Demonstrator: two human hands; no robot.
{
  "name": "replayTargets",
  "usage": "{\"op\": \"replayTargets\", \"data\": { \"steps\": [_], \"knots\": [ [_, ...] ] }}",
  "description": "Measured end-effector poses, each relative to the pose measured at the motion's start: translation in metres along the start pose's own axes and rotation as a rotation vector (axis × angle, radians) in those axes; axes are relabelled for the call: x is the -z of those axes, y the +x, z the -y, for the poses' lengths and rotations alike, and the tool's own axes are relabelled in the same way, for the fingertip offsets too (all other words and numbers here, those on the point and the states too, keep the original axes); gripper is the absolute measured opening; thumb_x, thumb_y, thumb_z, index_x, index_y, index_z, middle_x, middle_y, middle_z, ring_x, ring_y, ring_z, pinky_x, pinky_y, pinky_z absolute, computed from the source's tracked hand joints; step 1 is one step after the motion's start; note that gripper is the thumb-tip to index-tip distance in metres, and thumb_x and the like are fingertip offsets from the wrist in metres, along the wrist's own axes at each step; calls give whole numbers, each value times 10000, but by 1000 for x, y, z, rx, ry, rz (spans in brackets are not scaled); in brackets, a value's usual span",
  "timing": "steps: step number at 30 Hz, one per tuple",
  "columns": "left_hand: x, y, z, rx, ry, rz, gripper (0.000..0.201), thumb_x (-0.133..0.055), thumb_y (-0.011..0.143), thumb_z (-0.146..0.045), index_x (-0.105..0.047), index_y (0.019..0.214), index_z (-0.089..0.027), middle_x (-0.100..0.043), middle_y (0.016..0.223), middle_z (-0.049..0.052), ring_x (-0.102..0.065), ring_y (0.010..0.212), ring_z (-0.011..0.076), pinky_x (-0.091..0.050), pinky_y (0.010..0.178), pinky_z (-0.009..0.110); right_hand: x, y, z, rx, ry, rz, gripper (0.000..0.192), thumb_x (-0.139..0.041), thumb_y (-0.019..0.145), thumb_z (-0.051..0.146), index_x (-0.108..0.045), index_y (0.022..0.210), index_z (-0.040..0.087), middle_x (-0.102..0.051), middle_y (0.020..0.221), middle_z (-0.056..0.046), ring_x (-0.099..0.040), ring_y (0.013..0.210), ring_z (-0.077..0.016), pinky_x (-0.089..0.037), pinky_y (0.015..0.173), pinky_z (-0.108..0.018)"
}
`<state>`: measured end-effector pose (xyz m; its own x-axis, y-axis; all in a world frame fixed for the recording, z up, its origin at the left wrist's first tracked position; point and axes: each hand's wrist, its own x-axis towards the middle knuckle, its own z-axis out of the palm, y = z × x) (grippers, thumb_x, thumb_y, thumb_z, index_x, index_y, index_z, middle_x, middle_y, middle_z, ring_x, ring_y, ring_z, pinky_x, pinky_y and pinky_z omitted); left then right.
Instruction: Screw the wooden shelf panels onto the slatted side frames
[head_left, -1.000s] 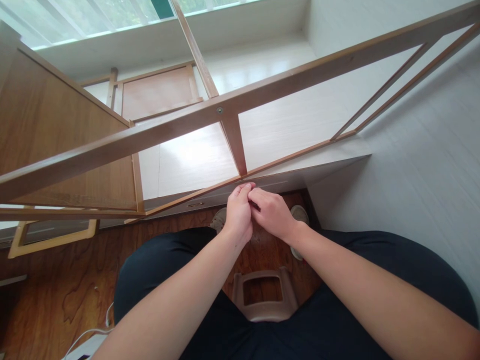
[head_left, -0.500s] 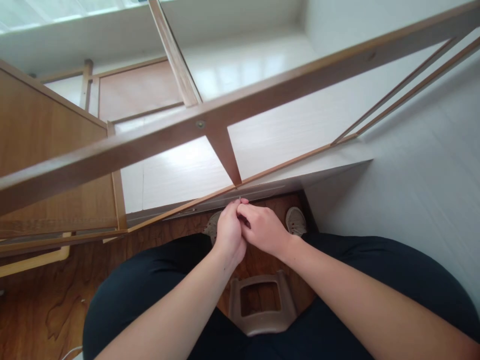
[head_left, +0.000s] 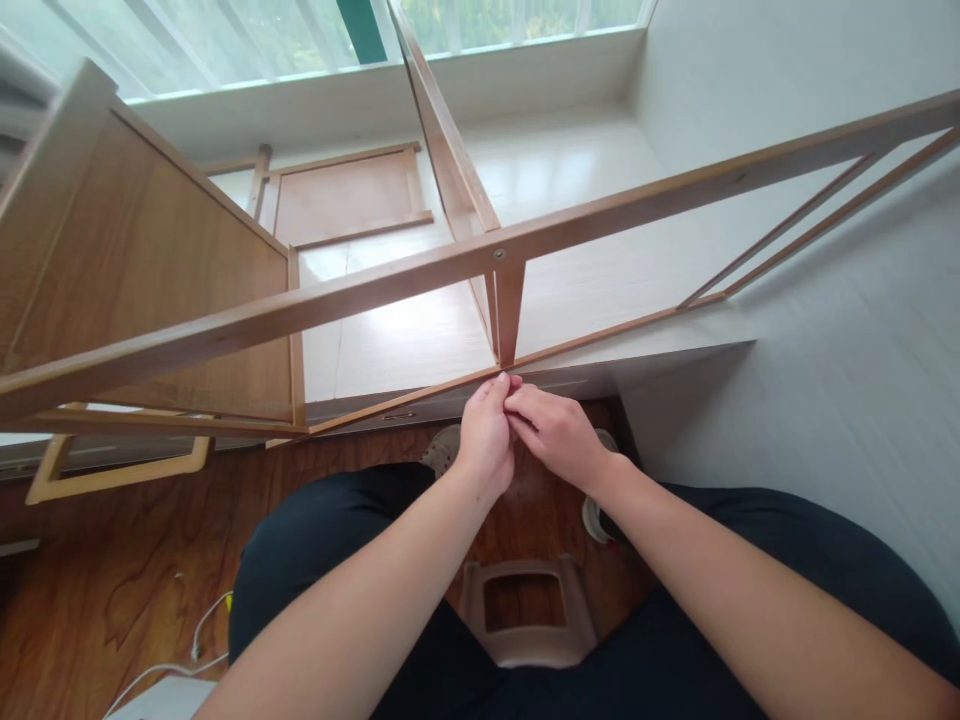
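Both hands, left hand and right hand, pinch closed together just below the wooden frame's lower rail; any pinched item is hidden. The rail runs left-right above the fingertips.

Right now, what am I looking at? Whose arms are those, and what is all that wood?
The picture comes from a camera worn on a person's head, so you look down just as they do. The two bare arms belong to that person. The left hand and the right hand meet with fingertips pinched together, right at the bottom of a short upright wooden post. If something small is between the fingers, it is hidden. The post belongs to a wooden frame of long thin bars, tilted over a white platform below a window. A screw head shows where the post meets the long top bar. Below are the person's dark trousers, a plastic stool and the brown wooden floor.
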<state>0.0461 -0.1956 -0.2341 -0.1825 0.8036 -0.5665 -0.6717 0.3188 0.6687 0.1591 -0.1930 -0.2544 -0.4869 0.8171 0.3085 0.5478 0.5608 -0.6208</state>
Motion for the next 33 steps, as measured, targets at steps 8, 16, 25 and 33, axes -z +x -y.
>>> {"op": "replayTargets", "data": {
  "steps": [8,16,25,33],
  "knots": [
    [0,5,1,-5,38,29,238,-797,762,-336,-677,758,-131,-634,691,9,-569,629,109,-424,596,218,4,-4,-3,43,-5,-57,191,-505,1024,206,-695,1017,220,-751,1055,-63,-697,977,-193,-513,866,-286],
    [0,5,2,21,18,7,259,-810,743,-339,-702,822,-117,-640,686,14,-571,611,109,-402,586,219,4,-3,-1,68,-34,-90,177,-521,1020,181,-691,979,208,-763,974,-54,-704,905,-177,-513,845,-272],
    [3,0,2,7,-18,-3,318,-852,689,-336,-720,883,-121,-656,698,12,-590,642,115,-431,617,219,1,1,1,116,-82,-94,198,-503,1028,186,-684,947,203,-765,966,-59,-695,889,-176,-501,807,-273],
    [2,-6,1,19,-46,-44,252,-771,706,-240,-712,928,-134,-655,753,3,-577,624,89,-412,566,193,3,2,3,118,-78,-102,187,-502,1035,181,-684,1002,208,-770,1019,-55,-705,920,-176,-510,829,-270]
  ]
}}
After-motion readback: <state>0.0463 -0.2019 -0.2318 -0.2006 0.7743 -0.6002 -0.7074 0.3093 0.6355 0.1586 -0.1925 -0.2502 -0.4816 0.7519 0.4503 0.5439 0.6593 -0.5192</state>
